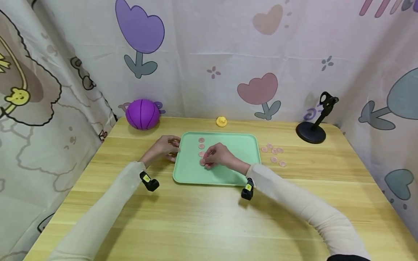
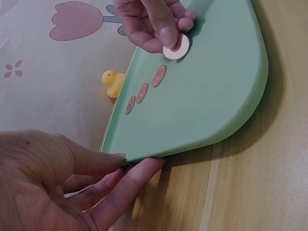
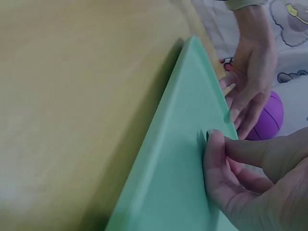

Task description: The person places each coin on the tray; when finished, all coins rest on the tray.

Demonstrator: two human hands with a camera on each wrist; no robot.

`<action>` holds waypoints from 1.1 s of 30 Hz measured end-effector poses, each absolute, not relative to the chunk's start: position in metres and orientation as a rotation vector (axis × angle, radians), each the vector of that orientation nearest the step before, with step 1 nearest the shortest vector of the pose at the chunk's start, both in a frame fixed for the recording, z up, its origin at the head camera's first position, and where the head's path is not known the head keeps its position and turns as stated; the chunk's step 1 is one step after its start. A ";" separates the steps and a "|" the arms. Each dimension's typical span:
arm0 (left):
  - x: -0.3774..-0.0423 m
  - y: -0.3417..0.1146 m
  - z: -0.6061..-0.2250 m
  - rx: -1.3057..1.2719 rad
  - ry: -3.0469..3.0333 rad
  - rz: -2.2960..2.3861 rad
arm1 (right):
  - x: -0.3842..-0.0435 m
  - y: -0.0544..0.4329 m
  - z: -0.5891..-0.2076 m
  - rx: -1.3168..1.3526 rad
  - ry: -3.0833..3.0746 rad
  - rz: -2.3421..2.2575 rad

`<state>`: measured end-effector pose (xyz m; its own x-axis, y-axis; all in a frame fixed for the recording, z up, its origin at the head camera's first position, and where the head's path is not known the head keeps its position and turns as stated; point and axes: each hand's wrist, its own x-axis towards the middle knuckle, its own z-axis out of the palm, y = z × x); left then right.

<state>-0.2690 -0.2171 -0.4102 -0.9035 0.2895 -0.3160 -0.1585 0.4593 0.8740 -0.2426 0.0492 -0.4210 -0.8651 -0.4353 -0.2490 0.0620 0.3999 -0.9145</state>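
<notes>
A pale green tray [image 1: 228,177] lies on the table. At its left edge my left hand [image 1: 164,146] grips the rim, thumb on top and fingers below, as the left wrist view [image 2: 62,178] shows. Over the tray's left half, my right hand [image 1: 219,156] pinches a copper-coloured coin [image 2: 176,47] between thumb and fingers, close over the surface. Beyond it, three more coins [image 1: 201,146] lie flat in a line running toward the tray's far edge. In the right wrist view, the right hand [image 3: 255,173] mostly hides the pinched coin.
Several loose coins [image 1: 274,151] lie on the table to the right of the tray. A purple ball [image 1: 142,114] sits at the back left, a yellow rubber duck [image 1: 221,121] behind the tray. On the back right stands a black stand [image 1: 311,132] with a round base.
</notes>
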 end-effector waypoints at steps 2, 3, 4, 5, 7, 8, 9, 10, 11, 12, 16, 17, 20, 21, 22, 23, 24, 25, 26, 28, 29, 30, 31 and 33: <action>-0.269 -0.217 -0.410 0.114 2.293 1.435 | -0.242 0.049 -0.421 -0.325 2.222 -1.447; -0.269 -0.218 -0.410 0.113 2.291 1.437 | -0.242 0.049 -0.420 -0.324 2.217 -1.440; -0.269 -0.218 -0.410 0.120 2.289 1.439 | -0.242 0.049 -0.420 -0.323 2.222 -1.426; -0.269 -0.218 -0.410 0.122 2.285 1.442 | -0.242 0.049 -0.419 -0.323 2.228 -1.413; -0.270 -0.219 -0.411 0.128 2.279 1.443 | -0.241 0.048 -0.418 -0.325 2.253 -1.374; -0.271 -0.219 -0.412 0.132 2.276 1.444 | -0.241 0.048 -0.418 -0.328 2.269 -1.355; -0.271 -0.219 -0.412 0.131 2.276 1.445 | -0.242 0.048 -0.418 -0.329 2.285 -1.335; -0.271 -0.219 -0.412 0.135 2.276 1.443 | -0.242 0.047 -0.418 -0.330 2.299 -1.318; -0.272 -0.219 -0.413 0.132 2.276 1.443 | -0.242 0.047 -0.417 -0.334 2.312 -1.303; -0.272 -0.218 -0.413 0.138 2.277 1.441 | -0.242 0.047 -0.417 -0.340 2.327 -1.287; -0.270 -0.219 -0.412 0.139 2.280 1.436 | -0.244 0.045 -0.416 -0.380 2.372 -1.234; -0.270 -0.219 -0.412 0.137 2.282 1.433 | -0.244 0.044 -0.416 -0.392 2.379 -1.221; -0.269 -0.219 -0.411 0.123 2.286 1.423 | -0.245 0.043 -0.417 -0.425 2.403 -1.186; -0.269 -0.219 -0.411 0.124 2.287 1.420 | -0.245 0.043 -0.417 -0.434 2.410 -1.177; -0.269 -0.219 -0.411 0.122 2.289 1.417 | -0.245 0.043 -0.417 -0.443 2.417 -1.169; -0.269 -0.219 -0.411 0.124 2.292 1.416 | -0.244 0.043 -0.416 -0.450 2.419 -1.168; -0.269 -0.219 -0.411 0.124 2.294 1.417 | -0.244 0.043 -0.416 -0.458 2.423 -1.167; -0.269 -0.219 -0.411 0.129 2.295 1.418 | -0.244 0.043 -0.415 -0.464 2.423 -1.170; -0.269 -0.219 -0.411 0.130 2.295 1.418 | -0.243 0.043 -0.415 -0.467 2.420 -1.177; -0.270 -0.219 -0.411 0.134 2.302 1.412 | -0.243 0.044 -0.415 -0.469 2.410 -1.197; -0.270 -0.219 -0.411 0.132 2.303 1.410 | -0.243 0.045 -0.416 -0.470 2.404 -1.209; -0.270 -0.219 -0.412 0.128 2.302 1.409 | -0.242 0.045 -0.416 -0.469 2.400 -1.218; -0.271 -0.219 -0.412 0.131 2.302 1.404 | -0.242 0.046 -0.417 -0.466 2.396 -1.231; -0.272 -0.218 -0.412 0.126 2.298 1.402 | -0.242 0.047 -0.418 -0.470 2.400 -1.245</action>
